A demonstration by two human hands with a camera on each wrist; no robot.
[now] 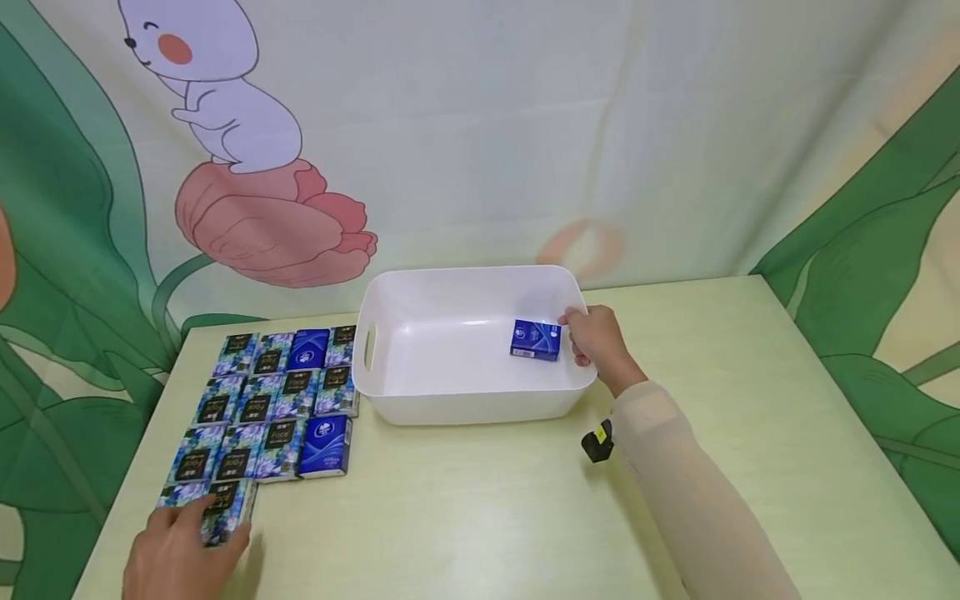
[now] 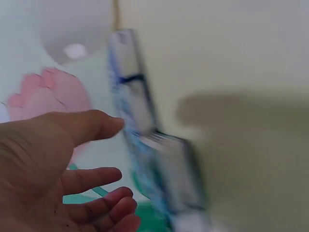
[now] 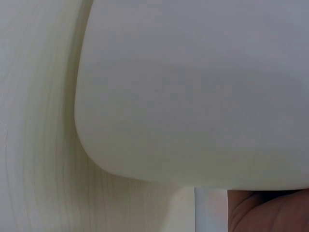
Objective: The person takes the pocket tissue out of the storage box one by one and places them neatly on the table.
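My left hand [image 1: 180, 546] is over the front row of flat floral tissue packs, its fingertips at the edges of a floral pack [image 1: 222, 508]. In the left wrist view the thumb and fingers stand apart with nothing between them, beside a blurred row of packs [image 2: 178, 169]. A white plastic bin [image 1: 465, 408] stands at mid-table. With fingers curled over its right rim, my right hand [image 1: 600, 342] grips the bin. One blue tissue pack [image 1: 536, 340] lies inside, close to those fingers. The right wrist view shows mostly the bin's outer wall [image 3: 193, 106].
Several floral packs lie in rows left of the bin, with a blue pack [image 1: 307, 350] in the back row and another blue pack [image 1: 326, 447] nearer the front. A printed curtain [image 1: 465, 150] hangs behind the pale wooden table [image 1: 450, 517]. A small black device [image 1: 597, 443] shows by the right wrist.
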